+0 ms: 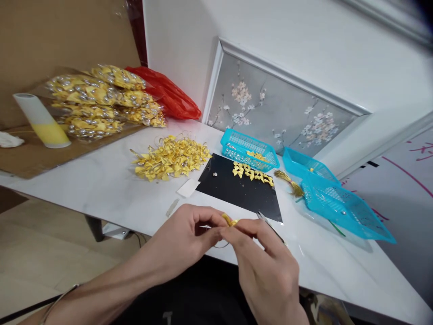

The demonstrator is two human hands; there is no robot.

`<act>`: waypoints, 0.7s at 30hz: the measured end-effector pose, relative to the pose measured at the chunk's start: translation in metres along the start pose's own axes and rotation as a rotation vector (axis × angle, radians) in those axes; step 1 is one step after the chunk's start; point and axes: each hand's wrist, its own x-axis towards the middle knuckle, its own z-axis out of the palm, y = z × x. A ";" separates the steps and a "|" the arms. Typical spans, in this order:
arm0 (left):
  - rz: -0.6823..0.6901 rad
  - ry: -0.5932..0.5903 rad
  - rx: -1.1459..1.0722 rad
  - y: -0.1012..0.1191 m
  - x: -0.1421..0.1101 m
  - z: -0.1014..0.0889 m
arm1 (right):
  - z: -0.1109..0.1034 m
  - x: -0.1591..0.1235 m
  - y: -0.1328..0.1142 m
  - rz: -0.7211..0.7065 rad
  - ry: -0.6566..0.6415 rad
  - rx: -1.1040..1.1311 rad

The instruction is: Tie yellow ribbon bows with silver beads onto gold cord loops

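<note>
My left hand (194, 230) and my right hand (265, 257) meet in front of me, both closed in a pinch on a small yellow ribbon bow (230, 220). A thin wire or cord loops below the fingertips. Most of the bow is hidden by the fingers. Beyond the hands lies a black mat (241, 194) with a row of yellow bows (252, 173) along its far edge and one silvery bead (215, 174). Tweezers or a similar pointed metal tool (265, 219) lie partly behind my right hand.
A heap of finished yellow bows (172, 158) lies left of the mat. Blue baskets (250, 141) stand behind and right, near a bundle of golden wires (290, 181). Bagged bows (101, 97), a red plastic bag (165, 92) and a yellow-white tube (42, 121) occupy the far left.
</note>
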 end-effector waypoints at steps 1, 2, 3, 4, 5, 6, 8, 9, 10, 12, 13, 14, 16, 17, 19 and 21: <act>0.004 0.028 0.018 0.000 -0.001 0.001 | -0.001 0.002 0.001 -0.021 0.008 -0.050; 0.005 0.057 0.033 0.000 -0.002 0.001 | -0.003 0.003 0.002 -0.034 0.014 -0.088; 0.003 0.080 0.048 0.000 -0.002 0.002 | -0.004 0.003 0.003 -0.042 0.020 -0.120; 0.001 0.098 0.063 0.001 -0.003 0.002 | -0.004 0.004 0.005 -0.048 0.024 -0.154; -0.002 0.111 0.074 0.001 -0.004 0.002 | -0.005 0.003 0.006 -0.055 0.024 -0.179; -0.007 0.116 0.080 0.002 -0.004 0.002 | -0.005 0.003 0.006 -0.058 0.017 -0.194; -0.014 0.122 0.077 0.002 -0.005 0.002 | -0.006 0.002 0.008 -0.071 0.000 -0.226; -0.015 0.125 0.073 0.002 -0.005 0.002 | -0.007 0.002 0.008 -0.078 -0.011 -0.251; -0.015 0.127 0.070 0.002 -0.005 0.002 | -0.008 0.002 0.008 -0.087 -0.025 -0.282; -0.014 0.123 0.072 0.002 -0.005 0.002 | -0.009 0.003 0.007 -0.117 -0.043 -0.348; -0.012 0.117 0.075 0.001 -0.005 0.002 | -0.010 0.003 0.007 -0.129 -0.051 -0.378; -0.013 0.110 0.077 0.001 -0.005 0.002 | -0.011 0.004 0.007 -0.138 -0.059 -0.401; -0.010 0.102 0.080 0.001 -0.004 0.001 | -0.013 0.006 0.006 -0.151 -0.072 -0.425; -0.007 0.101 0.080 0.000 -0.004 0.001 | -0.014 0.006 0.006 -0.159 -0.080 -0.431; 0.001 0.104 0.080 0.000 -0.003 0.001 | -0.016 0.008 0.007 -0.187 -0.108 -0.433; 0.006 0.106 0.080 -0.002 -0.003 0.000 | -0.018 0.010 0.008 -0.208 -0.147 -0.432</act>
